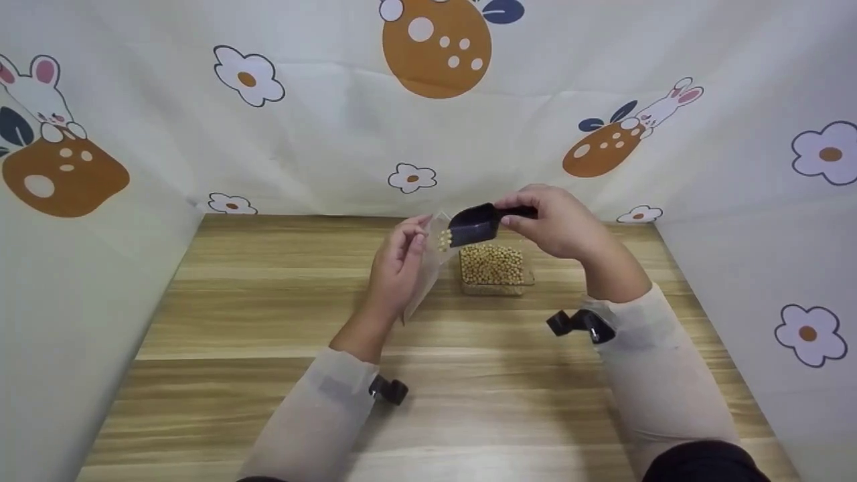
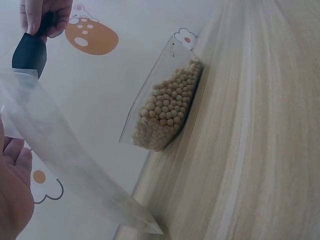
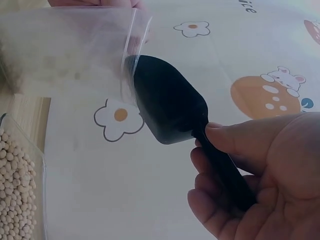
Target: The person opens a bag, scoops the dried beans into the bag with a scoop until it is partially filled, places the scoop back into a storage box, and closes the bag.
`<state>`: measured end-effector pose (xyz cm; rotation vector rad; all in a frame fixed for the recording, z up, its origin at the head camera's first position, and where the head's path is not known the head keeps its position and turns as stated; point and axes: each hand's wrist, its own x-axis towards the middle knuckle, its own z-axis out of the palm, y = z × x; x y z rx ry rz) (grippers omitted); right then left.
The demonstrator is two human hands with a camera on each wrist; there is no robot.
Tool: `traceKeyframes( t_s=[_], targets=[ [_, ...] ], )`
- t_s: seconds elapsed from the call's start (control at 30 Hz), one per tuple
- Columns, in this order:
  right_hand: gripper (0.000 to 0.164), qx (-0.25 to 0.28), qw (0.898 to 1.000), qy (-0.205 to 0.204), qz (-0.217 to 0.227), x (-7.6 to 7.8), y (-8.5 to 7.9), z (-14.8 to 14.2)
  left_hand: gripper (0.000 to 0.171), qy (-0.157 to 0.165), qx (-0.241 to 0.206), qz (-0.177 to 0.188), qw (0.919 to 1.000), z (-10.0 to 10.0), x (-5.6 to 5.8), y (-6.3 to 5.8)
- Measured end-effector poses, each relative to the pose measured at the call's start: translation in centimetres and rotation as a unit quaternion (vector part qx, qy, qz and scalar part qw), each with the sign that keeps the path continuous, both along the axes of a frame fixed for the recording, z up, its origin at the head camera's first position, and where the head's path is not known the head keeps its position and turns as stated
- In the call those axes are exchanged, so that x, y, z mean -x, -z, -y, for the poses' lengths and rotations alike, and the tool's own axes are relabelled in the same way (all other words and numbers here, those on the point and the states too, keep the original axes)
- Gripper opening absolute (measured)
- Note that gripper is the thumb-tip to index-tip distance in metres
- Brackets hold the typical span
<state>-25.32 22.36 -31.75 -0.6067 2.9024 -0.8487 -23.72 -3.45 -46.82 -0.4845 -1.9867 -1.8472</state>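
Note:
My right hand grips the handle of a black scoop, which is tilted with its lip at the mouth of a clear plastic bag. Several pale round beans show at the scoop's lip. The left hand pinches the upper edge of the bag, whose lower end hangs down and tapers. In the right wrist view, the tip of the scoop is inside the bag's opening, and blurred pale shapes show through the plastic. Below the scoop stands a clear container filled with beans.
A wood-grain table lies under both hands. Printed fabric with oranges, rabbits and flowers encloses it at the back and sides. Each sleeved forearm wears a small black wrist camera, one on the left and one on the right.

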Motion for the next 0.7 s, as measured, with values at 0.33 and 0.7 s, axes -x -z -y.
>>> traceKeyframes(
  t_s=[0.33,0.7],
  targets=[
    [0.032,-0.036,0.999,-0.021,-0.020,-0.1,0.3,-0.2,0.015,0.013,-0.020,-0.006,0.9997,0.0,0.0,0.1],
    [0.030,-0.009,1.000,0.016,-0.008,-0.2,1.2,-1.9,0.015,0.020,-0.027,-0.005,0.9994,0.0,0.1,0.1]
  ],
)
